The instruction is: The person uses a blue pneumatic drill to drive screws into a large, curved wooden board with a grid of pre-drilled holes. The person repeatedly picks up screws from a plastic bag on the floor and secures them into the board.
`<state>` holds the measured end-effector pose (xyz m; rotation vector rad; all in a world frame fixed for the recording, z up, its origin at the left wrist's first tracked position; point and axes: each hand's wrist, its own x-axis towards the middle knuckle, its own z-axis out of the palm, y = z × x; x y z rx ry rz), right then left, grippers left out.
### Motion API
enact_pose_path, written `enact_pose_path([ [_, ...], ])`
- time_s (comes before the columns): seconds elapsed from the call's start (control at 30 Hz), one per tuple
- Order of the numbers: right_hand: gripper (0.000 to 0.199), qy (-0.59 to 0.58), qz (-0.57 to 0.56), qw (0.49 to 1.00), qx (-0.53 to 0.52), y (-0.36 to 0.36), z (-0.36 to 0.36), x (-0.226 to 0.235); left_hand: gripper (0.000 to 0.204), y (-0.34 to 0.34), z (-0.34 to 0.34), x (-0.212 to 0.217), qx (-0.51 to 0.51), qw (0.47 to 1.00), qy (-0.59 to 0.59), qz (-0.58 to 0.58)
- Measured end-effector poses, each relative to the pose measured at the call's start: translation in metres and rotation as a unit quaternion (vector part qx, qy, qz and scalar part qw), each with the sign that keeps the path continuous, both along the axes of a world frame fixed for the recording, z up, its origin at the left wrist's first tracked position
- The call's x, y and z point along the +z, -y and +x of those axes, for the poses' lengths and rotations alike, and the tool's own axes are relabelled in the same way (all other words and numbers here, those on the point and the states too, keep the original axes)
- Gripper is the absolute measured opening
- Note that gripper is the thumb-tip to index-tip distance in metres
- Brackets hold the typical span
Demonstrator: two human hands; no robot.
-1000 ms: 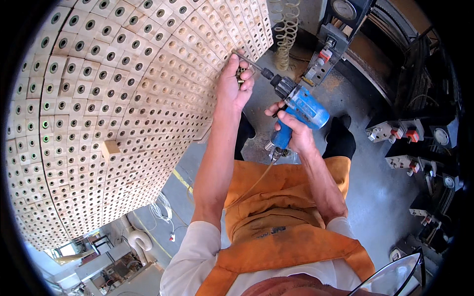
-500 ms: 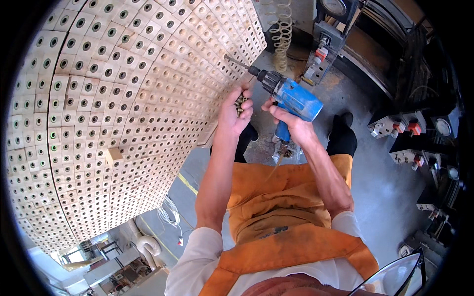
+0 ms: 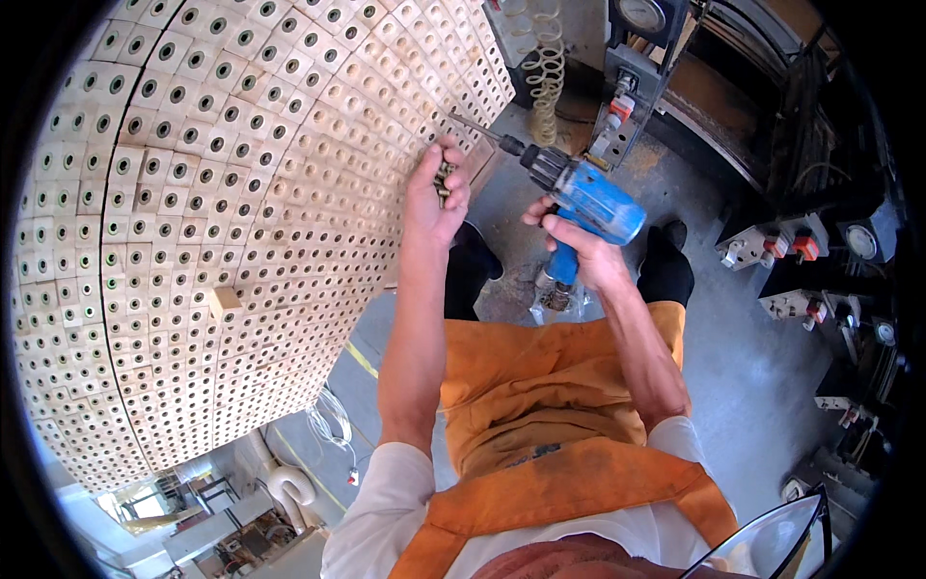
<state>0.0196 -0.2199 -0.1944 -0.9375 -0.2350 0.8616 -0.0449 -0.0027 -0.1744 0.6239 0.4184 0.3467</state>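
Note:
A large stack of pale wooden blocks fills the left side, its face full of round holes. Many holes hold dark-rimmed metal inserts; those towards the upper right are bare wood. Cupped near this face, my left hand holds several small brass-coloured threaded inserts, partly hidden by the fingers. My right hand grips the handle of a blue power drill. Its long thin bit points up and left at the bare holes; whether the tip touches the wood I cannot tell.
One small wooden block juts out of the stack's face. A coiled air hose hangs beyond the drill. Machinery with gauges and red-tipped fittings lines the right. A clear plastic bag lies below the drill; white cable is on the floor.
My left hand has moved left and slightly up, closer to the block face, still with the inserts. The drill has shifted a little right and down in my right hand.

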Motion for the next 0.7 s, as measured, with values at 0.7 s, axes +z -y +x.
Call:
enact_pose_path([
  [0.7, 0.027, -0.012, 0.007, 1.0, -0.008, -0.002, 0.013, -0.012, 0.026, 0.0, 0.053, 0.001, -0.008, 0.999, 0.047, -0.015],
])
